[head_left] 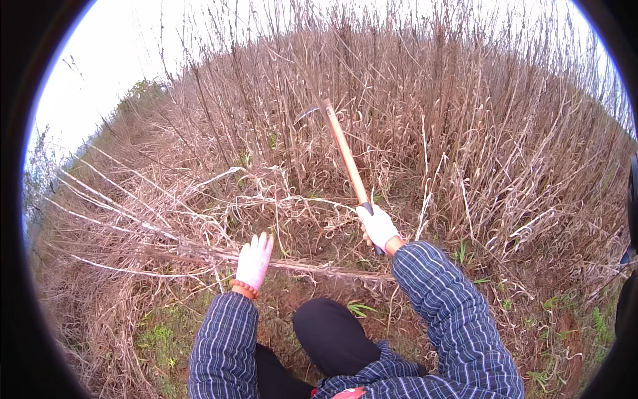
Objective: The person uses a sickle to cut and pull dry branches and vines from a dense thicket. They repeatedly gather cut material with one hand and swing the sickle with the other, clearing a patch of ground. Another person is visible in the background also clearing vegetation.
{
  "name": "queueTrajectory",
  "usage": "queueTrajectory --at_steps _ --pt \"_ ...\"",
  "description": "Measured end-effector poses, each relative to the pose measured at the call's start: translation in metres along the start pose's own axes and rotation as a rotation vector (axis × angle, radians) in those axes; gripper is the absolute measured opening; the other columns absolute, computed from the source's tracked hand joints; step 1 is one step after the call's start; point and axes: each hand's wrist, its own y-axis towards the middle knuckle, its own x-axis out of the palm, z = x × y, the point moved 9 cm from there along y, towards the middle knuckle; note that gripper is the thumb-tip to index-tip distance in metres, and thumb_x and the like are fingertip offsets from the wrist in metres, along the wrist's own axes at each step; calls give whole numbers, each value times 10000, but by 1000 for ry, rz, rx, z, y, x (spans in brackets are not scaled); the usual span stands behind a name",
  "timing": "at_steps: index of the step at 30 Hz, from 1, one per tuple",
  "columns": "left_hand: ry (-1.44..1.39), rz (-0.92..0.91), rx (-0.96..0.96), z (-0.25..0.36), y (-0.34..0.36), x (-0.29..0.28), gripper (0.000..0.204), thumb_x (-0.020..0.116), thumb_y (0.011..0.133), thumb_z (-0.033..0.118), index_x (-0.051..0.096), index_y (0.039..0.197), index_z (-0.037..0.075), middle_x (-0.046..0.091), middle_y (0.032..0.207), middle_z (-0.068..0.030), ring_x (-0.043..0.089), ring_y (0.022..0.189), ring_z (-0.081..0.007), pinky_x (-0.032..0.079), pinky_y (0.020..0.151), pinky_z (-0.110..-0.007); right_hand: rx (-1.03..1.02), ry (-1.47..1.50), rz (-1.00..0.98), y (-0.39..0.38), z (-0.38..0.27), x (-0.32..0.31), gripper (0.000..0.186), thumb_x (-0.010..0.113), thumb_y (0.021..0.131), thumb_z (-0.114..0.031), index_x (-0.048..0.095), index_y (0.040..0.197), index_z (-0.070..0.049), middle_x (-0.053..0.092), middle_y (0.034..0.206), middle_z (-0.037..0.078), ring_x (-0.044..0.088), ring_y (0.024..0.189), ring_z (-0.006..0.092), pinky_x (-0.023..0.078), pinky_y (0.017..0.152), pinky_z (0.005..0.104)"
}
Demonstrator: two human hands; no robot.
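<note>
My right hand (379, 226) is closed round the dark grip of a sickle (347, 156). Its long wooden handle points away from me, and the curved blade at the far end turns left in front of the standing dry stalks (399, 86). My left hand (254, 261) has its fingers stretched out, palm down, over a bundle of cut dry stalks (319, 268) that lies crosswise before my knee. Whether the palm presses on the bundle or hovers just above it, I cannot tell. The bundle's thin branching tops (113, 203) fan out to the left.
Dense dry stalks stand ahead and to the right. Matted dry grass (286, 206) covers the ground, with green patches (159, 339) at lower left. My bent knee (332, 336) is close below the bundle. A dark object (628, 292), partly cut off, shows at the right rim.
</note>
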Motion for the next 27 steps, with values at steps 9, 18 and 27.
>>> queueTrajectory --at_steps 9,18,27 --pt "-66 60 1 6 21 -15 606 510 914 118 336 1489 43 357 1537 -140 362 1412 -286 323 1164 -386 85 -520 -248 -107 45 12 471 524 974 -450 490 1143 -12 659 849 254 673 747 400 526 677 475" --pt "76 -186 -90 9 24 0 872 643 783 132 215 1533 6 227 1595 -173 175 1497 -321 118 1232 -461 142 -781 -456 -186 100 18 487 494 988 -460 486 1182 -14 670 896 272 667 847 441 520 742 493" --pt "-150 -511 -275 2 -5 96 945 701 773 200 181 1541 22 546 1283 -178 571 1116 -297 391 990 -440 173 -661 -494 -213 130 18 494 561 952 -476 540 1141 -20 671 902 263 663 855 437 514 753 493"
